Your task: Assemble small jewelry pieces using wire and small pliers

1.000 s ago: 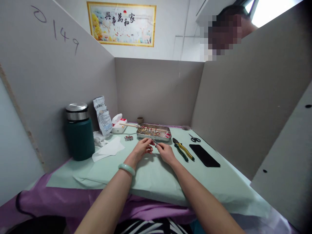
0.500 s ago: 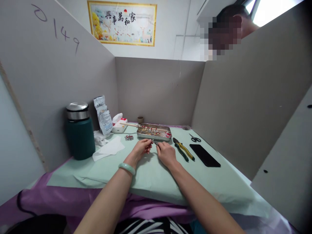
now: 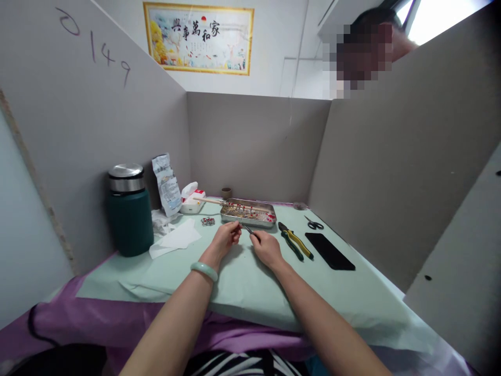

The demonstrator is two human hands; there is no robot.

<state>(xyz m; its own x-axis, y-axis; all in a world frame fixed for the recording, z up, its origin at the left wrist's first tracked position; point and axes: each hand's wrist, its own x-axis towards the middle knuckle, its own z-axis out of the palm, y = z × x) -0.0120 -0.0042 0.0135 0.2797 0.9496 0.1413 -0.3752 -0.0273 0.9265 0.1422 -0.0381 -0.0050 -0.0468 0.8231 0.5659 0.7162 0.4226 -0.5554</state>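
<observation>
My left hand [image 3: 227,236], with a pale green bangle [image 3: 204,271] on the wrist, is closed in a pinch at the front of the tray. Whatever sits between its fingertips is too small to make out. My right hand [image 3: 267,247] grips a slim pointed metal tool [image 3: 247,228], whose tip points left toward the left fingertips. Just beyond both hands lies a shallow metal tray [image 3: 249,223] of small red, gold and clear beads. A stick [image 3: 209,200] with red beaded pieces hanging from it rests across the tray.
Right of my hands lie green-and-yellow pliers [image 3: 296,243], scissors [image 3: 313,223] and a black phone [image 3: 330,251]. On the left are a small beaded pile [image 3: 207,221], white paper [image 3: 176,239], a tissue pack [image 3: 193,202] and a dark green flask [image 3: 130,216]. A person [image 3: 403,44] is behind the right partition.
My left fingertips have drawn slightly left, away from the right hand. More of the metal tool's tip shows in the gap between the hands.
</observation>
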